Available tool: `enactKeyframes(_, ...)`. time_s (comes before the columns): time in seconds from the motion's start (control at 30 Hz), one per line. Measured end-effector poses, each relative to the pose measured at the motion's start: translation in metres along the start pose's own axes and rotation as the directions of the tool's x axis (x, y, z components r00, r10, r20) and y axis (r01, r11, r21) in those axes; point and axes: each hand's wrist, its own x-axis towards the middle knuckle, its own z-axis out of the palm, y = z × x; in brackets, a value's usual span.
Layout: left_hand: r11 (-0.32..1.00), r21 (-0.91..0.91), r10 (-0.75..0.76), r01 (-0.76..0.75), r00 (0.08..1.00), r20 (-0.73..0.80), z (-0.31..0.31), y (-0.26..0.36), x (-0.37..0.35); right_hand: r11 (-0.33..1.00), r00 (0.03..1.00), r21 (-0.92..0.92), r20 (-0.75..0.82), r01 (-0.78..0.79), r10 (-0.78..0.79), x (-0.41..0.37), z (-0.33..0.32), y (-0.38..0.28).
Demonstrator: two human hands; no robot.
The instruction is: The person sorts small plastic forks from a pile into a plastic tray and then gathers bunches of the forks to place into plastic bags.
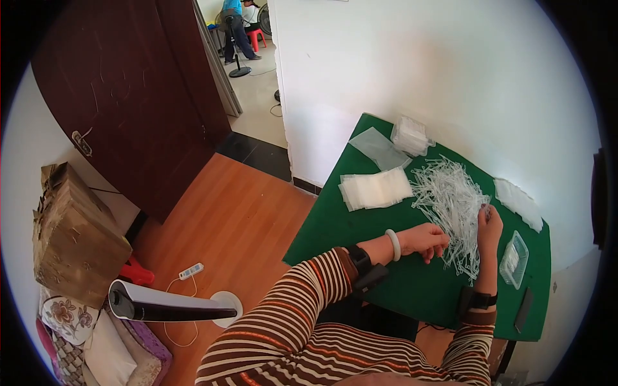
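A large heap of thin clear plastic pieces (450, 202) lies on the green table (322, 231). My left hand (428, 242) is at the heap's near left edge, palm down, fingers curled; whether anything is between the fingertips is too small to tell. On the heap's right side, my right hand (490, 225) has its fingers bent together around some of the clear pieces. Left of the heap is a stack of translucent bags (376, 190), with a single flat clear bag (376, 147) behind it. A clear plastic tray (514, 260) with some pieces in it is right of my right hand.
Clear boxes (412, 135) stand at the back edge, white packets (519, 203) along the right edge, and a dark flat object (524, 310) at the near right. On the floor are a tower fan (174, 303) and a cardboard box (80, 238). Two people are beyond the doorway.
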Motion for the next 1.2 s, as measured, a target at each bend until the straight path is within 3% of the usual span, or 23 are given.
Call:
enactKeyframes(0.03,0.999,-0.006,-0.039,0.040,0.998,0.043,0.000,0.001,-0.001,0.996,0.999,0.091,-0.035,0.000,0.003,0.001,0.002,-0.005)
enactKeyframes(0.17,0.992,-0.073,-0.092,0.107,0.979,0.183,0.010,0.003,-0.007,0.990,0.998,0.127,-0.005,-0.062,0.063,0.001,0.022,-0.023)
enactKeyframes(0.33,0.973,-0.213,-0.051,0.085,0.986,0.159,0.013,0.003,-0.008,0.976,0.999,0.213,0.004,-0.042,0.042,-0.010,0.049,-0.045)
enactKeyframes(0.43,0.926,-0.373,-0.021,0.062,0.993,0.113,0.011,0.013,-0.014,0.983,0.988,0.105,-0.046,0.150,-0.146,-0.017,0.059,-0.054)
enactKeyframes(0.5,0.898,-0.438,0.000,0.041,0.996,0.093,0.001,0.011,-0.009,0.984,0.987,0.067,-0.005,0.162,-0.162,-0.022,0.058,-0.071)
enactKeyframes(0.63,0.841,-0.539,-0.014,0.049,0.998,0.069,-0.011,0.002,0.000,0.935,0.936,-0.039,0.041,0.352,-0.350,-0.036,0.056,-0.081)
enactKeyframes(0.73,0.820,-0.568,-0.021,0.071,0.995,0.094,-0.009,0.006,-0.005,0.930,0.929,-0.031,0.069,0.366,-0.364,-0.050,0.040,-0.095)
enactKeyframes(0.8,0.801,-0.598,0.082,-0.028,0.995,0.063,-0.016,0.008,-0.008,0.851,0.847,-0.010,0.104,0.525,-0.521,-0.053,0.039,-0.097)
enactKeyframes(0.83,0.803,-0.596,0.079,-0.019,0.994,0.075,-0.019,0.009,-0.010,0.855,0.852,-0.019,0.101,0.518,-0.514,-0.055,0.037,-0.099)
enactKeyframes(0.93,0.721,-0.692,0.045,-0.034,0.999,-0.003,-0.028,0.006,-0.008,0.798,0.779,0.063,0.180,0.600,-0.600,-0.065,0.027,-0.109)
enactKeyframes(1.1,0.747,-0.665,0.025,-0.021,1.000,-0.004,-0.029,0.003,-0.007,0.765,0.722,0.189,0.254,0.615,-0.643,-0.065,0.019,-0.112)
enactKeyframes(1.2,0.794,-0.603,-0.125,-0.081,0.948,-0.293,-0.010,0.016,-0.008,0.744,0.732,0.216,0.149,0.632,-0.665,-0.060,0.021,-0.099)
